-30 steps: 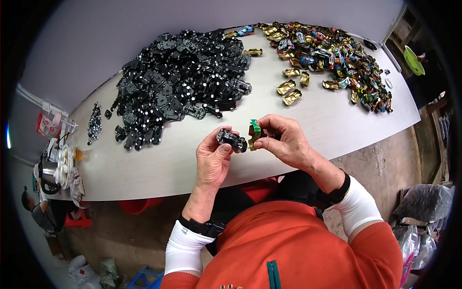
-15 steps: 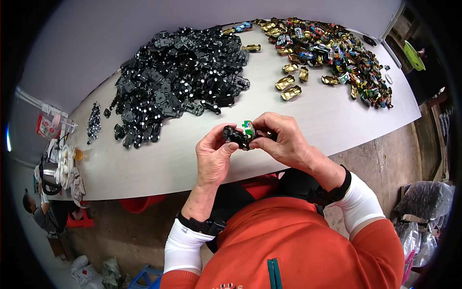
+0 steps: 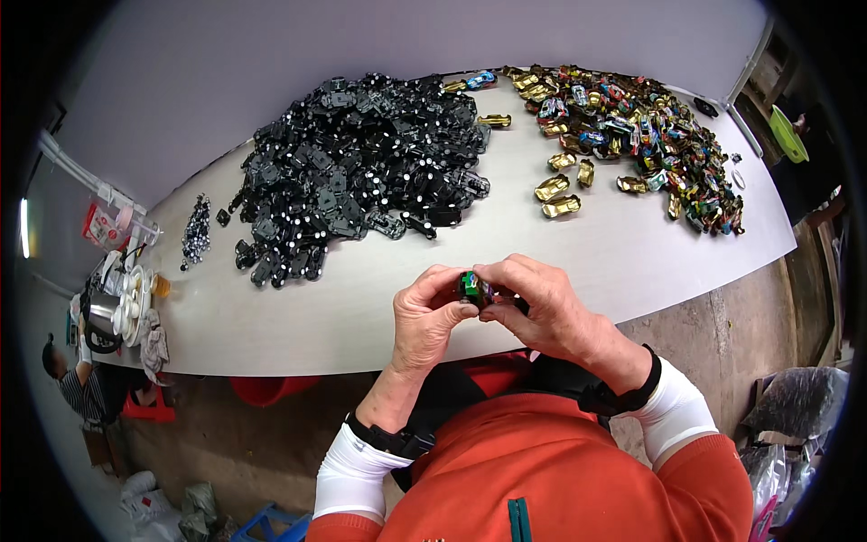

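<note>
My left hand (image 3: pixel 428 318) and my right hand (image 3: pixel 540 307) meet over the near edge of the grey table (image 3: pixel 307 316). Together they pinch a small toy car with a green body (image 3: pixel 470 288) and a black underside between the fingertips. Most of the car is hidden by my fingers. Beyond the hands lies a big heap of black toy car bases (image 3: pixel 357 172). At the far right is a heap of coloured and gold toy car bodies (image 3: pixel 632 126).
A few gold car bodies (image 3: pixel 560 194) lie loose between the heaps. A small pile of dark little parts (image 3: pixel 195 237) sits at the left. Cups and clutter (image 3: pixel 117 307) crowd the table's left end. A red bin (image 3: pixel 271 388) stands under the table.
The green body and the black base, held slightly apart a second ago, are now pressed together between both hands. The hands have closed in on each other.
</note>
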Motion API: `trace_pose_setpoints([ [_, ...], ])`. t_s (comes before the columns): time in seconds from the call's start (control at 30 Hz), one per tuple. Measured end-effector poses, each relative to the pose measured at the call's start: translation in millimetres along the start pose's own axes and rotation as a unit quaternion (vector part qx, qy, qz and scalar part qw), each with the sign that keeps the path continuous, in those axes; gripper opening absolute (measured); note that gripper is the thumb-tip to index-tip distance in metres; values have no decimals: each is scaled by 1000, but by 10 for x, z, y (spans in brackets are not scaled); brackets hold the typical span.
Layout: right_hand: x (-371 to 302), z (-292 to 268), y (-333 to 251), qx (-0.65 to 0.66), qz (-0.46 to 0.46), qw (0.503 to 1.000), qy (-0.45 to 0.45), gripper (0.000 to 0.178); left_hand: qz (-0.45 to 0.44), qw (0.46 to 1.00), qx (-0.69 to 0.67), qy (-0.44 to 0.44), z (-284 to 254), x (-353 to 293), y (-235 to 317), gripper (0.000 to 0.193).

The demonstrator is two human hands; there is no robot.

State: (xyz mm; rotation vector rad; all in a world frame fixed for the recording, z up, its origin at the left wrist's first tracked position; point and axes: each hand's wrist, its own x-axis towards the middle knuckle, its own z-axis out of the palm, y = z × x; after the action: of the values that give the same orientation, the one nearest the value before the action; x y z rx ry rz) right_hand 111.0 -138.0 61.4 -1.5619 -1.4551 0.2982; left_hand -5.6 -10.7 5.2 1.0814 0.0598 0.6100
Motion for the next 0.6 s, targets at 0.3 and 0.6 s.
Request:
trace_pose_setpoints([
  [0.3,2,-78,-73,-20,-15,998,-49,39,6,999,37,-7,56,-21,31,34],
  [0.6,12,-98,17,190,176,965,-34,24,-116,993,-6,-7,162,37,151,32],
])
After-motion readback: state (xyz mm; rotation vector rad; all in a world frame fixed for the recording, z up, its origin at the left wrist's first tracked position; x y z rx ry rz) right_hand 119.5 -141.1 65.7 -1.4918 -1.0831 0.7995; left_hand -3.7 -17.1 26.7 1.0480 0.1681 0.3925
